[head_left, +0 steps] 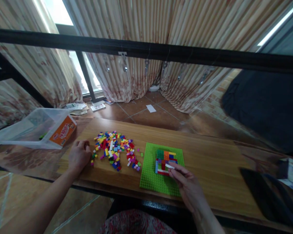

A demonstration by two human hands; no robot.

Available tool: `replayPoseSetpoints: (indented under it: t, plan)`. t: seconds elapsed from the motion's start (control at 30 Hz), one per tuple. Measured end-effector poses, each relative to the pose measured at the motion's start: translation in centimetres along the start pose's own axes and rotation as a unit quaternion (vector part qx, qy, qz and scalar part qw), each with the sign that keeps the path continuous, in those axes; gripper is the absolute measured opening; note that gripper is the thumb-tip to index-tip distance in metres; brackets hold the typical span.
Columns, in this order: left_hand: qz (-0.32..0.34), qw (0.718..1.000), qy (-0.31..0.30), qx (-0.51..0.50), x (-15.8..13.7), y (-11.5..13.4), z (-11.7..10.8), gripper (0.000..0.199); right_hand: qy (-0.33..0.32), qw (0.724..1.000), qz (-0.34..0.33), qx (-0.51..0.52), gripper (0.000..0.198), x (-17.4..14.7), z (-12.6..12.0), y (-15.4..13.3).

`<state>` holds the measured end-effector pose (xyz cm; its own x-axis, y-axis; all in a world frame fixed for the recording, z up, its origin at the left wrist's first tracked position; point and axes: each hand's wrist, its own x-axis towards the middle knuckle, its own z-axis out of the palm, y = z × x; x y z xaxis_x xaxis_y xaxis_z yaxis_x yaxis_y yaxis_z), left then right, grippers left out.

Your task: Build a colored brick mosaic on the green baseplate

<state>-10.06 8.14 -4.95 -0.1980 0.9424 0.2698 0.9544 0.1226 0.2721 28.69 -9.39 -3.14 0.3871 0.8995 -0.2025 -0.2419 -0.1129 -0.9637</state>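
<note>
**White brick pinched above the green board**

Largest in our view are the striped curtains (146,22), hanging beyond the far edge of the desk, with a dark rail (97,44) crossing in front of them. The wooden desk (217,162) stretches out before us. Just off its left edge stands a clear plastic bin (46,141) with an orange label (63,130) on its side; a little green shows inside.

On the desk, close to the near edge and around the middle of its length, lies the green board (150,172), its near right corner almost at that edge. Between the board and the desk's left edge spreads a loose heap of coloured bricks (112,148).

Our left hand (79,152) rests by the left edge of the desk, just beside the heap, fingers curled in; we cannot tell whether they close on anything. Our right hand (187,178) reaches over the board's right edge, thumb and fingertips nearly together on one small piece.

The low brick build (162,161) sits on the board, right of its middle, with green, orange and yellow along its far side and light blue at its left.

Two stray bricks, a pink one (138,149) and a green one (142,154), lie near the board's left edge. The piece we pinch is a white brick (170,166), at the near right part of the build; we cannot tell if it touches.
</note>
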Motion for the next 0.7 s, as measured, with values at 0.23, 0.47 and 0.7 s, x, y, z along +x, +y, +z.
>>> replayPoseSetpoints:
  t: [0.23,0.47,0.7]
  plan:
    - [-0.009,1.0,-0.011,-0.001,0.1,0.4,-0.3,0.033,0.105,0.987,-0.04,-0.119,0.036,1.8,-3.1,-0.2]
    - [-0.005,1.0,-0.012,0.011,0.2,0.6,-0.6,0.033,0.096,0.941,-0.143,-0.291,0.033,3.5,-3.0,-1.0]
    - [-0.007,1.0,-0.013,0.019,0.2,0.3,-0.3,0.033,0.079,0.934,-0.197,-0.287,0.031,5.5,-3.0,0.1]
